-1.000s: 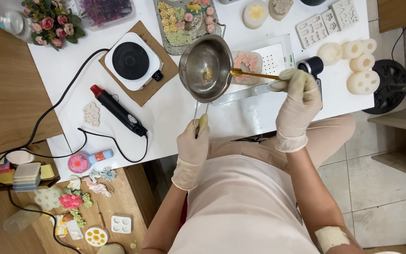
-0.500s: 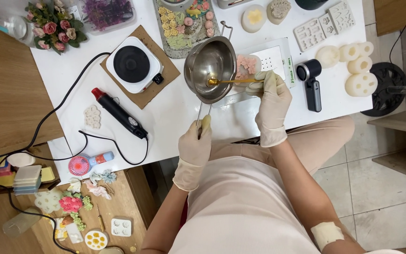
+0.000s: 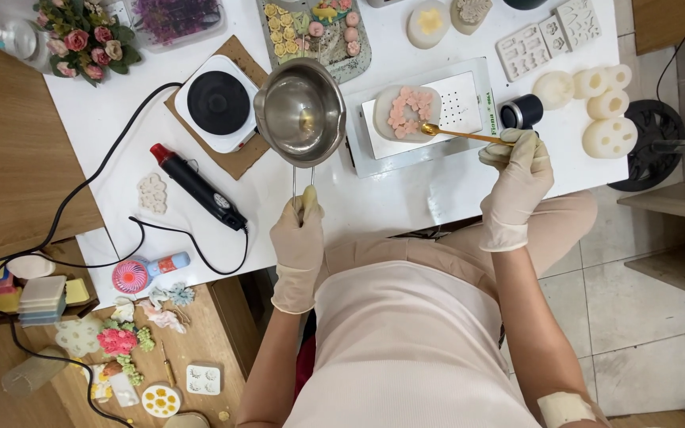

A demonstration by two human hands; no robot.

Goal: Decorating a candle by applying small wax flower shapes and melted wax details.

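Both hands wear pale gloves. My left hand (image 3: 298, 234) grips the handle of a small steel melting pot (image 3: 299, 111), held above the white table just right of the hot plate. My right hand (image 3: 517, 176) holds a gold spoon (image 3: 457, 134) whose bowl rests at the edge of a clear flower-shaped silicone mould (image 3: 406, 112) with pink cavities. The mould sits on a white digital scale (image 3: 461, 103).
A white hot plate (image 3: 217, 103) on a cork mat, a black-and-red heat gun (image 3: 196, 186) with cable, a small pink fan (image 3: 140, 273), a tray of small flower pieces (image 3: 315, 28), white moulds (image 3: 596, 111) and a black cup (image 3: 522, 111) crowd the table.
The pot has swung left off the scale toward the hot plate. The spoon has come out of the pot and now reaches to the mould on the scale.
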